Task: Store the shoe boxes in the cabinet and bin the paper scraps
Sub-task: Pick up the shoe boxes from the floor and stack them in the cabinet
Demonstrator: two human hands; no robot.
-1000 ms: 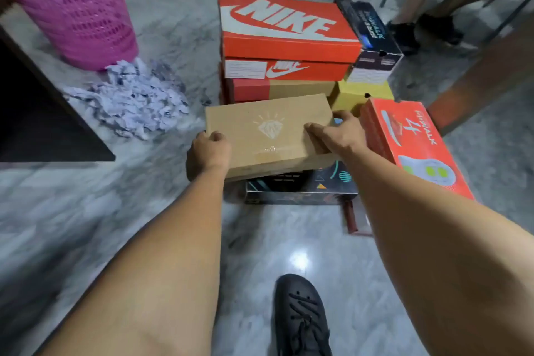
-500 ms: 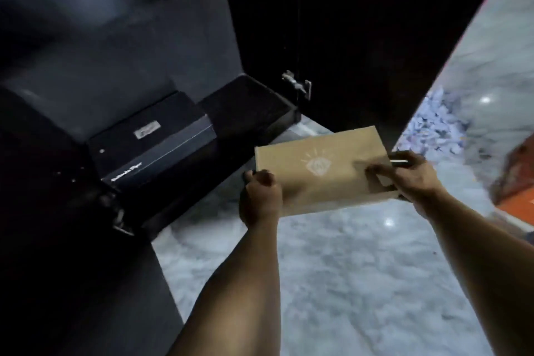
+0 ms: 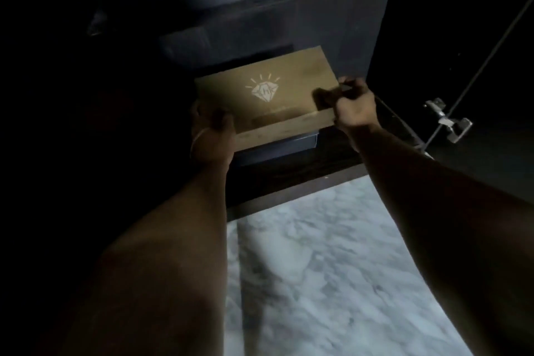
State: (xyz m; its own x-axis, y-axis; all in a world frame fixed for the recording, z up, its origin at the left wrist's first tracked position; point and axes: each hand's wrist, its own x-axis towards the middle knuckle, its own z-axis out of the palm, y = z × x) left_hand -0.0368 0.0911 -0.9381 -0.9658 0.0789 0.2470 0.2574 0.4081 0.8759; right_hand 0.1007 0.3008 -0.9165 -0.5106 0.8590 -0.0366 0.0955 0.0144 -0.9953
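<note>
Now carried to the cabinet (image 3: 289, 179): gripping box (image 3: 277, 101) between left hand (image 3: 212, 136) and right hand (image 3: 351, 104), long axis spanning both, over dark box (image 3: 277, 146) just beyond fingers (image 3: 326, 95).

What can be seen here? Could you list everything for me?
tan box: one, brown card with a pale diamond logo, held at the cabinet opening over the dark box
dark box: one, black or dark blue, inside the cabinet under the tan box
cabinet: one, black, open, ahead
door: one, black, swung open at right
hinge: one, silver metal, on the door
floor: grey-white marble, below
left hand: one, grips the tan box's near left corner
right hand: one, grips the tan box's right edge
</note>
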